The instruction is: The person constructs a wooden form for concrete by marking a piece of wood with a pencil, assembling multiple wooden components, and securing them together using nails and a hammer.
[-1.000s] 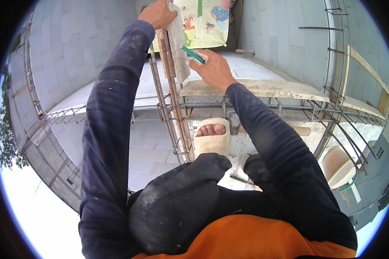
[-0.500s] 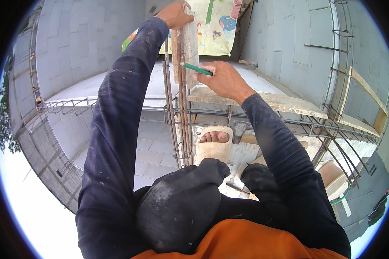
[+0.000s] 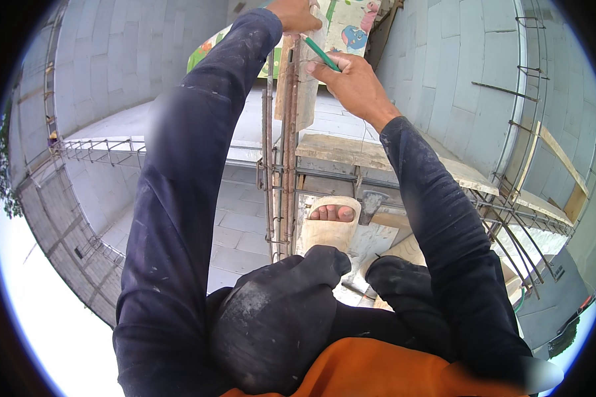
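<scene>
At the top of the view, my left hand (image 3: 297, 14) is closed around the upper part of a pale wooden board (image 3: 306, 106). The board stands along a bundle of rusty steel bars (image 3: 289, 172). Between the thumb and fingers of my right hand (image 3: 363, 87) is a green pencil (image 3: 322, 53), its tip pointing up and left at the board, just below my left hand. Whether the tip touches the wood, I cannot tell. The right thumb lies close to the board's right edge.
A wooden plank (image 3: 391, 159) lies across the steel bars in front of my sandalled foot (image 3: 331, 221). A hammer-like metal head (image 3: 373, 204) lies beside that foot. Grey block walls (image 3: 437, 73) rise around, a cartoon-printed sheet (image 3: 351, 26) lies beyond, and bare rebar (image 3: 510, 231) sticks out at right.
Both hands have moved farther away and slightly right. The pencil has gone up along the board toward my left hand and now tilts more steeply. The board has shifted a little right.
</scene>
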Demonstrator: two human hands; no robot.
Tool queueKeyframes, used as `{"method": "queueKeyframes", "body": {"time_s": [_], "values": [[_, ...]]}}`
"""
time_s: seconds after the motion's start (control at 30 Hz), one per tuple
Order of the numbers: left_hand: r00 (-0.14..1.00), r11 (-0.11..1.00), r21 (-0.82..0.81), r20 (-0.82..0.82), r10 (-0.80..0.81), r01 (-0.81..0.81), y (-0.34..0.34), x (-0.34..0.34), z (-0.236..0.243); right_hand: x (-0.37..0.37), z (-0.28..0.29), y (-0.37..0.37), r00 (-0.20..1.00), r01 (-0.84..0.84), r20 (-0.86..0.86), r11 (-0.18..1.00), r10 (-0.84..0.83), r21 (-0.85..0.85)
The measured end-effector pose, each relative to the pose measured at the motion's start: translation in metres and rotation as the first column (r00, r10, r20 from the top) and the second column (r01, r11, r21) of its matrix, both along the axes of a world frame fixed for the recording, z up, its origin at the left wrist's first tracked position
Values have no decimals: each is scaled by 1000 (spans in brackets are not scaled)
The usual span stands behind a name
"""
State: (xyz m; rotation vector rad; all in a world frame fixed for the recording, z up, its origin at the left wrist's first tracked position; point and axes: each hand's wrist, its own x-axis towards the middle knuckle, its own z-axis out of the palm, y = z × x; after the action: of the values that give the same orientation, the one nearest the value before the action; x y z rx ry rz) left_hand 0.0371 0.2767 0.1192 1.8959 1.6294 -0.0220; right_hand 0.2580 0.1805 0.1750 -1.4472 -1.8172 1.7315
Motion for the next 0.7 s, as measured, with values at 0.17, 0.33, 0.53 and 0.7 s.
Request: {"method": "queueKeyframes", "body": {"time_s": [0.17, 0.33, 0.53, 0.7], "values": [[997, 994, 103, 73, 30, -37, 6, 14, -10, 11, 10, -4, 999, -32, -28, 998, 34, 45], [999, 976, 216, -35, 18, -10, 9, 7, -15, 21, 25, -7, 969, -226, 110, 974, 222, 24], [998, 995, 96, -61, 12, -6, 9, 12, -18, 26, 31, -7, 934, -318, 203, 944, 296, 89], [999, 995, 100, -29, 19, -16, -4, 0, -21, 10, 43, -5, 923, -377, 200, 877, 329, 297]]}}
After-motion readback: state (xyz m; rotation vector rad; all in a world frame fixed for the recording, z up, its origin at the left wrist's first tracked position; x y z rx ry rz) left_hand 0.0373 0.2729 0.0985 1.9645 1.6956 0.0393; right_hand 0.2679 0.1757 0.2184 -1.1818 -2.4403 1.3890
